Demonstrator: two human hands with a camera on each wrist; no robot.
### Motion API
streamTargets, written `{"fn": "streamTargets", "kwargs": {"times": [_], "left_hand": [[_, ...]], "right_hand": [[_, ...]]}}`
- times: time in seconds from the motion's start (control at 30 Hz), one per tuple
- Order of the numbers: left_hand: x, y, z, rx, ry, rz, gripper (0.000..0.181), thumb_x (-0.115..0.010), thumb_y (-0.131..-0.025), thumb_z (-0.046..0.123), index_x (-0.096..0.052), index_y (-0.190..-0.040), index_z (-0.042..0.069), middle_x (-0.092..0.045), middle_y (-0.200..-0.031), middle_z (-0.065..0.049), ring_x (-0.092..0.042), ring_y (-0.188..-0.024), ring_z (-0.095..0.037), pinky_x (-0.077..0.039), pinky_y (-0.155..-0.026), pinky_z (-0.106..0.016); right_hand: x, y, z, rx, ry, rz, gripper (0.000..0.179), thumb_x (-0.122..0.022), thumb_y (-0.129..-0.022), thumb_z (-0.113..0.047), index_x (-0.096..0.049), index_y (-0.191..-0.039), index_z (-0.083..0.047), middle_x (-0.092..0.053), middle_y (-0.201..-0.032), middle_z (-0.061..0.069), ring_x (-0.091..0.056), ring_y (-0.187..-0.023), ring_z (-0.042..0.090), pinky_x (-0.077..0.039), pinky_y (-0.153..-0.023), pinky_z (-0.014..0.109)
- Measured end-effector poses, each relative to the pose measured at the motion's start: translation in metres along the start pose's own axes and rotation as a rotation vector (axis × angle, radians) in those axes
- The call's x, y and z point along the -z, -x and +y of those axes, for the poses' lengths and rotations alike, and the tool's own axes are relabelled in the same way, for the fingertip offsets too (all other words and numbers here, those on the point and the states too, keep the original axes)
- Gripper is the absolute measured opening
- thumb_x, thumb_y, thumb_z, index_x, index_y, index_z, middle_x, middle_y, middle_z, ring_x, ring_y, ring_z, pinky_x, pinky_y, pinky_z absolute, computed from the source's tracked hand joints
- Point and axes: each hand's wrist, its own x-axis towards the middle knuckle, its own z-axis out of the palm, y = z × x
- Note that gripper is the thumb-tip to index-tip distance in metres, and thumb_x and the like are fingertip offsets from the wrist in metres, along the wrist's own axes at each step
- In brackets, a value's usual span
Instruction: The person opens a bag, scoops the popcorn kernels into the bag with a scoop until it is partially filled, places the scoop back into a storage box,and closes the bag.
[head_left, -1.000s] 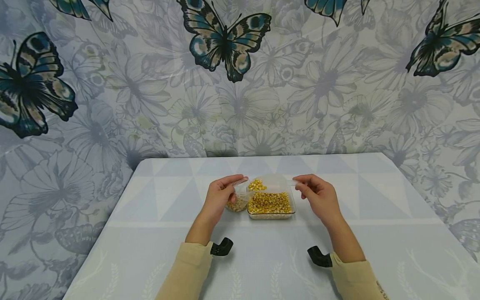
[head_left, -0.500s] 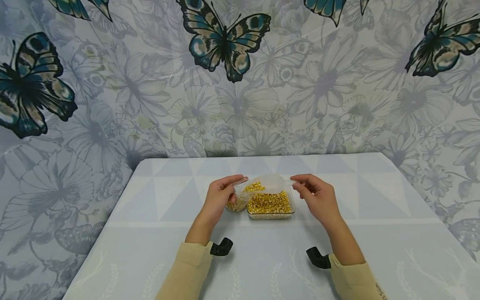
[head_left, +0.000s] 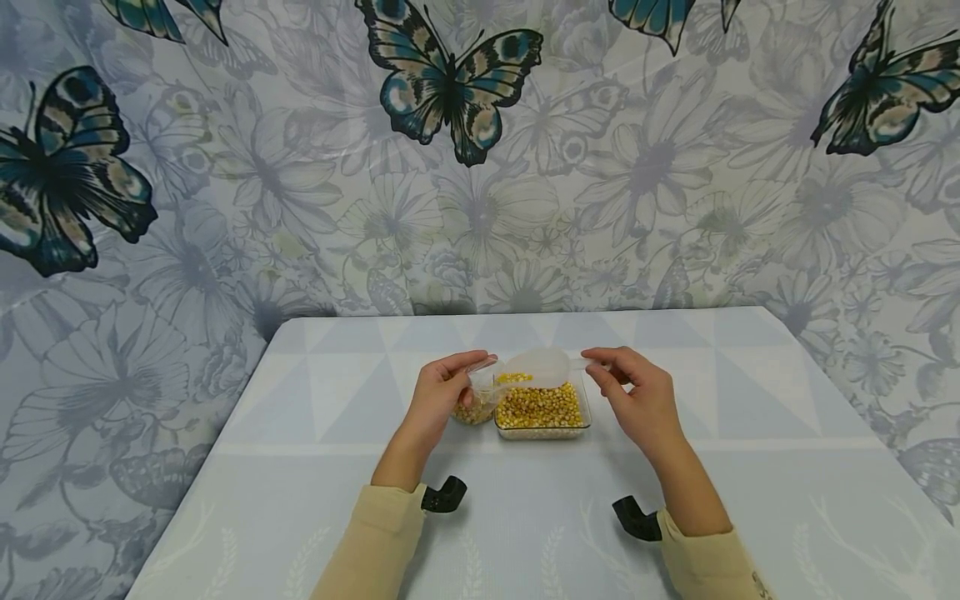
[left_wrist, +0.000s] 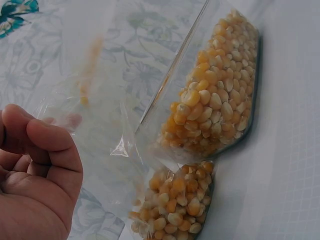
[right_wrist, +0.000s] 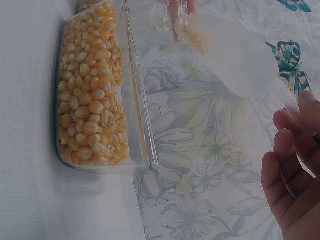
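Note:
My right hand (head_left: 641,400) pinches the handle of a translucent white scoop (head_left: 543,367), held above a glass container (head_left: 542,432) of corn kernels (head_left: 538,407). The scoop tilts to the left, and a few kernels show at its left end, by the mouth of a clear plastic bag (left_wrist: 120,150). My left hand (head_left: 437,396) grips the bag's upper edge. More kernels (left_wrist: 172,205) fill the bag's bottom, which rests on the table just left of the container. In the right wrist view, thumb and fingers (right_wrist: 285,145) close around the scoop handle.
A pale table (head_left: 540,517) with a triangle pattern lies under everything. Behind it hangs a floral cloth (head_left: 480,242) printed with butterflies. A black curved piece (head_left: 444,495) sticks out at the left cuff, another (head_left: 636,518) at the right.
The scoop has shifted slightly left and tilted further. Kernels in it have slid leftward toward the bag, and fewer show now. My left hand has stayed almost still.

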Motion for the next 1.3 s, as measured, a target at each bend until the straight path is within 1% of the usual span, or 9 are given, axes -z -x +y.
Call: {"fn": "streamTargets", "kwargs": {"times": [0.1, 0.27, 0.7, 0.93, 1.17, 1.3], "left_hand": [[-0.0002, 0.0004, 0.0002, 0.004, 0.001, 0.003, 0.044, -0.041, -0.098, -0.004, -0.066, -0.131, 0.01, -0.066, -0.134, -0.01, -0.04, -0.051, -0.012, -0.036, -0.053, -0.026], [-0.0003, 0.0003, 0.0002, 0.007, -0.004, 0.006, 0.044, -0.042, -0.098, -0.004, -0.066, -0.132, 0.011, -0.066, -0.135, -0.01, -0.041, -0.051, -0.012, -0.036, -0.053, -0.026], [0.0006, 0.0007, 0.0002, 0.005, -0.005, 0.011, 0.043, -0.041, -0.099, -0.004, -0.065, -0.133, 0.007, -0.065, -0.136, -0.011, -0.042, -0.052, -0.011, -0.039, -0.054, -0.025], [0.0009, 0.0007, -0.0003, 0.001, -0.005, 0.008, 0.044, -0.042, -0.098, -0.004, -0.066, -0.132, 0.01, -0.065, -0.136, -0.009, -0.043, -0.052, -0.012, -0.038, -0.054, -0.026], [0.0016, -0.0007, -0.0016, 0.0, -0.012, 0.018, 0.044, -0.041, -0.098, -0.005, -0.067, -0.131, 0.01, -0.066, -0.135, -0.01, -0.043, -0.052, -0.011, -0.038, -0.053, -0.026], [0.0013, -0.001, -0.0015, 0.003, -0.011, 0.021, 0.044, -0.041, -0.098, -0.005, -0.067, -0.131, 0.01, -0.066, -0.135, -0.01, -0.043, -0.052, -0.012, -0.038, -0.053, -0.026]], "right_hand": [[0.0, -0.0006, -0.0005, 0.04, 0.029, 0.017, 0.025, -0.072, -0.088, -0.002, -0.075, -0.11, -0.013, -0.069, -0.083, -0.002, -0.057, -0.064, 0.003, -0.048, -0.062, 0.014], [-0.0002, -0.001, -0.0033, 0.072, 0.049, 0.036, 0.026, -0.073, -0.087, -0.001, -0.075, -0.11, -0.012, -0.069, -0.084, -0.001, -0.056, -0.067, 0.002, -0.047, -0.067, 0.01], [0.0001, -0.0009, -0.0033, 0.076, 0.062, 0.036, 0.025, -0.074, -0.087, -0.001, -0.075, -0.109, -0.012, -0.069, -0.083, -0.002, -0.054, -0.067, 0.001, -0.045, -0.066, 0.008], [-0.0003, -0.0008, -0.0018, 0.08, 0.078, 0.028, 0.025, -0.073, -0.088, -0.003, -0.075, -0.111, -0.012, -0.07, -0.085, 0.0, -0.055, -0.068, 0.001, -0.045, -0.065, 0.008], [-0.0002, -0.0009, -0.0005, 0.089, 0.078, 0.021, 0.023, -0.073, -0.089, -0.006, -0.075, -0.111, -0.012, -0.07, -0.085, 0.002, -0.055, -0.067, 0.001, -0.045, -0.064, 0.008], [0.0005, -0.0009, -0.0003, 0.078, 0.073, 0.013, 0.022, -0.072, -0.089, -0.004, -0.075, -0.11, -0.011, -0.07, -0.085, 0.002, -0.056, -0.067, 0.001, -0.046, -0.065, 0.008]]}}
